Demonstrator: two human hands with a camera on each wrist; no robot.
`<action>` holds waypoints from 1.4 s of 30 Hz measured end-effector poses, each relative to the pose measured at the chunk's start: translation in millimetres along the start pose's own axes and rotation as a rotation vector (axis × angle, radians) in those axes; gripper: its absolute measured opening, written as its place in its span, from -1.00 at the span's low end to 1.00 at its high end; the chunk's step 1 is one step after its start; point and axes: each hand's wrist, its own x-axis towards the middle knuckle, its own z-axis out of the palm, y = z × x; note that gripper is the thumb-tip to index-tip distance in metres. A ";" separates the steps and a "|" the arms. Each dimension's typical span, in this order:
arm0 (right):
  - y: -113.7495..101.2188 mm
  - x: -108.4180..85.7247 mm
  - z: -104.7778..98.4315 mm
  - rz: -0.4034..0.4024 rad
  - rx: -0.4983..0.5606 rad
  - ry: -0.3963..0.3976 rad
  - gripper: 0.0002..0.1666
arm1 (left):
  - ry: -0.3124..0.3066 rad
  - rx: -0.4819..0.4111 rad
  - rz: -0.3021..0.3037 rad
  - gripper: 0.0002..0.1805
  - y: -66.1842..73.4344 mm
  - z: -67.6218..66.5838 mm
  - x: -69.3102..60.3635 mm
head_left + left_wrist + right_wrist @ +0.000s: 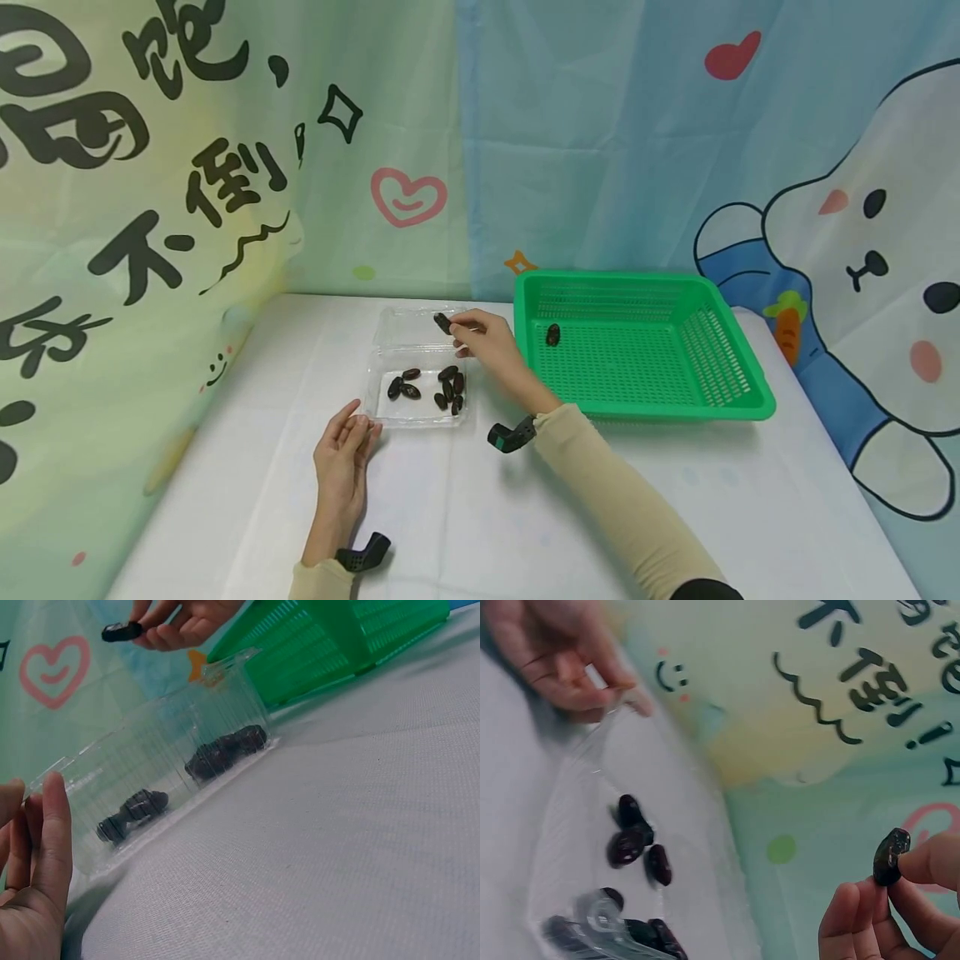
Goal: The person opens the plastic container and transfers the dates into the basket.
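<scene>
Held between the right hand's thumb and fingers is a dark, glossy, oval date, raised over the open lid of a clear plastic box. The right wrist view shows this date pinched at the fingertips. At the box's near left corner, the left hand pinches the rim between thumb and fingers. Inside the box lie several more dates in two groups, a smaller one on the left and a larger one on the right. Plastic glare partly blurs them in the left wrist view.
A green slotted basket stands to the right of the box, with a single date at its left side. White cloth covers the table. Behind it hangs a printed curtain. Each wrist wears a black camera mount.
</scene>
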 end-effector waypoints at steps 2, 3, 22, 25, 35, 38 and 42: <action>-2.0 1.0 -5.4 0.020 0.076 0.013 -0.70 | 0.002 -0.001 0.002 -0.44 -0.2 -0.4 0.0; -3.1 1.2 -8.4 0.028 0.105 0.016 -0.69 | 0.003 -0.003 0.001 -0.44 -0.1 -0.5 0.0; -14.8 6.4 -83.7 0.120 0.249 0.118 -0.55 | 0.008 -0.004 -0.016 -0.45 2.9 0.5 1.0; -12.9 7.1 -99.8 0.158 0.268 0.144 -0.51 | 0.004 -0.002 -0.011 -0.46 2.0 0.7 0.5; 5.7 4.6 -144.8 0.318 0.210 0.156 -0.40 | -0.002 0.039 0.011 -0.47 -0.7 -0.5 0.3; 9.1 6.5 -154.5 0.402 0.198 0.145 -0.37 | 0.005 0.025 -0.003 -0.46 -0.2 0.3 -0.1; 13.9 10.4 -169.7 0.498 0.157 0.145 -0.36 | 0.005 0.017 -0.016 -0.47 0.0 1.5 -0.1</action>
